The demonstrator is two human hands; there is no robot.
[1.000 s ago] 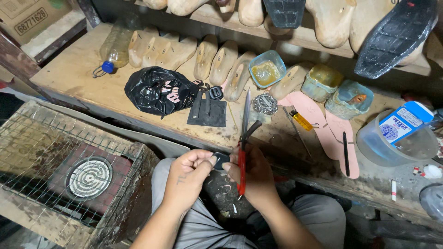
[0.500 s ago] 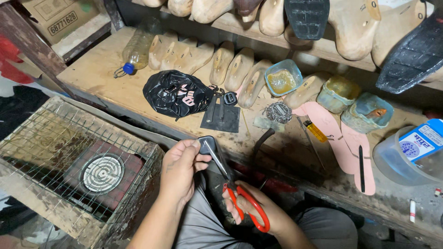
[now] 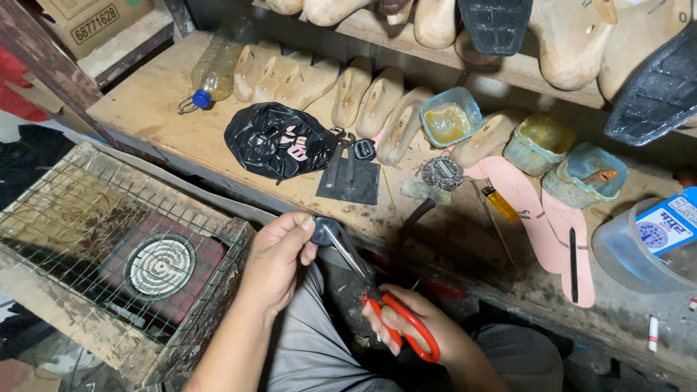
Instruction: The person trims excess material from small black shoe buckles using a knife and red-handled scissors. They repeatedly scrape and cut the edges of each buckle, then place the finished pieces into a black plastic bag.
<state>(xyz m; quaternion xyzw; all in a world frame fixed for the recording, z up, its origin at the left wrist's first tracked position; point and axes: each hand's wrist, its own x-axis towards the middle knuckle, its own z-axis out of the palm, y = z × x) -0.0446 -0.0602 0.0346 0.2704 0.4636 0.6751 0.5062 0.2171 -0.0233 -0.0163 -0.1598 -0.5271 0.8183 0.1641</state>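
Step in hand, by the look of it: trimming. Right hand point(image 3: 425, 330) gripping red-handled scissors point(image 3: 377, 297), blades closed on dark piece point(image 3: 324, 231) pinched in left hand point(image 3: 274, 258), near centre above lap. Next: steady short snips along edge. Beyond: workbench point(image 3: 145, 109), wooden lasts point(image 3: 352, 91).

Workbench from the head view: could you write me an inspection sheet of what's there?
Surface: worn wooden bench, dusty and stained.
Job's things: red-handled scissors with blades at a small dark piece.
Clutter: wooden lasts, black bag, bottle, glue tubs, pink insoles, metal plate.
Grippers: left hand pinches the dark piece; right hand grips the scissors.
Cables: nothing seen.
Surroundings: wire cage over a coil heater, upper shelf with more lasts and soles.
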